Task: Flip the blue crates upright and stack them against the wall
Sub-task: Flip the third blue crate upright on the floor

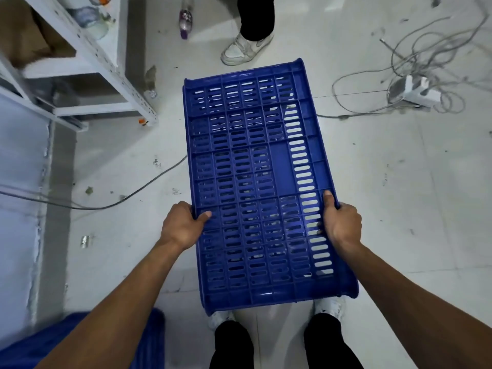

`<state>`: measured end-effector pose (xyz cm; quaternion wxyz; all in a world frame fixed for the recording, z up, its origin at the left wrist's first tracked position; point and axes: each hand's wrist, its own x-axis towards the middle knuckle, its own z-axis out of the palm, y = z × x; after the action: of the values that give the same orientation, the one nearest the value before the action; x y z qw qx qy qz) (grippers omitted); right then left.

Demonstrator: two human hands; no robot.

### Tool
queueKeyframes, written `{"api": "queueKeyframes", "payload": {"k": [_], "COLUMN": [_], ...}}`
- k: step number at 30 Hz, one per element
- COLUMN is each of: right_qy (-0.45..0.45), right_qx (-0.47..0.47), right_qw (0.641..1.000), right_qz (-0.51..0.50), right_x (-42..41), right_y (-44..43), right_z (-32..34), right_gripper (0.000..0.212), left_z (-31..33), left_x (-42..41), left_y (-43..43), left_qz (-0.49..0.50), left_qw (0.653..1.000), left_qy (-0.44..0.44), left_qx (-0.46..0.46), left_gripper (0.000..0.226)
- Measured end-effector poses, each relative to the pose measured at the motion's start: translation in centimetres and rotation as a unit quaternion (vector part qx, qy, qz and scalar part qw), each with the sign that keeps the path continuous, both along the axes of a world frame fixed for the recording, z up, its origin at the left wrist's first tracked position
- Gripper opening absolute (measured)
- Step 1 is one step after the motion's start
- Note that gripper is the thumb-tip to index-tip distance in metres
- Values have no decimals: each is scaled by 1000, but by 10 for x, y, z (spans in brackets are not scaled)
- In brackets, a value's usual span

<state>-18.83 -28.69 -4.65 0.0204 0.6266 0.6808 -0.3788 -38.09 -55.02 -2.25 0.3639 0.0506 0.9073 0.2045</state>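
Observation:
A blue slotted plastic crate (255, 166) is held in the air over the floor, its ribbed base facing me and tilted, long side pointing away. My left hand (181, 225) grips its left long edge with the thumb over the base. My right hand (340, 222) grips the right long edge the same way. Part of another blue crate (66, 342) shows at the bottom left, half hidden behind my left forearm.
A white metal shelf rack (106, 57) stands at the upper left. Another person's leg and white shoe (247, 47) are just beyond the crate. A bottle (185, 20) lies on the floor. Tangled cables and a power strip (418, 89) sprawl at right; a cable (133, 193) crosses left.

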Motion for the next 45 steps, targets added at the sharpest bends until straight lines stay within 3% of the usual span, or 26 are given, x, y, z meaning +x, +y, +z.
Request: {"api": "queueKeyframes", "payload": {"k": [7, 19, 23, 27, 31, 33, 35, 39, 42, 45], "right_qy": [-28, -4, 28, 45, 61, 71, 67, 67, 90, 101], "right_qx": [31, 72, 43, 28, 10, 9, 20, 45, 64, 64], "right_qw": [999, 996, 996, 991, 979, 971, 962, 950, 944, 935], "right_qz": [2, 55, 78, 125, 194, 228, 266, 302, 310, 333], "right_x": [28, 59, 49, 37, 18, 6, -5, -22, -31, -36], "right_y": [70, 95, 71, 31, -9, -28, -47, -85, -113, -138], "right_z": [17, 51, 63, 70, 74, 73, 72, 67, 66, 60], "right_gripper": [70, 54, 45, 33, 23, 18, 18, 32, 29, 33], "left_z": [0, -10, -3, 7, 26, 35, 46, 61, 63, 55], "left_x": [31, 63, 58, 51, 49, 51, 54, 58, 56, 51], "left_y": [71, 121, 124, 112, 102, 100, 99, 95, 89, 75], "left_qz": [9, 58, 84, 104, 76, 77, 99, 110, 119, 120], "left_qw": [999, 997, 996, 994, 990, 986, 976, 957, 953, 964], "left_qy": [-7, -50, -21, 11, 99, 69, 19, 0, -35, -8], "left_qx": [30, 17, -11, -34, 65, 129, 193, 269, 278, 238], "left_gripper": [26, 13, 50, 59, 34, 14, 19, 43, 57, 51]}}
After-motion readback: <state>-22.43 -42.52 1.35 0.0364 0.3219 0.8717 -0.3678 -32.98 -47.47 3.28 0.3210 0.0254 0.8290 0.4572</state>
